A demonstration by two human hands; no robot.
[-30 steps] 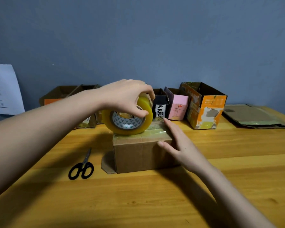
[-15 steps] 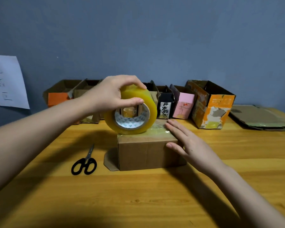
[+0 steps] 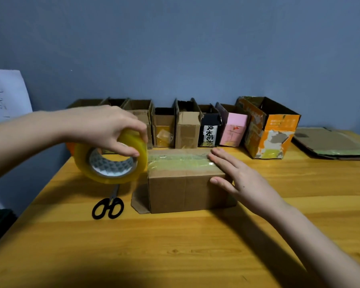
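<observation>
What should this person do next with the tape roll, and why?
Probably draw the tape roll down over the left end of the cardboard box. The left hand grips the roll just past that edge, a tape strip lies along the box's top, and the right hand presses flat on the right end. The scissors lie nearby for cutting afterwards.

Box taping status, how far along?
Done: a tape strip runs along the top of the cardboard box. In hand: the left hand grips the tape roll just past the box's left edge, apparently not yet cut free; the right hand presses flat on the box's right end. Left: cutting the strip; the scissors lie untouched on the table beside the box.
</observation>
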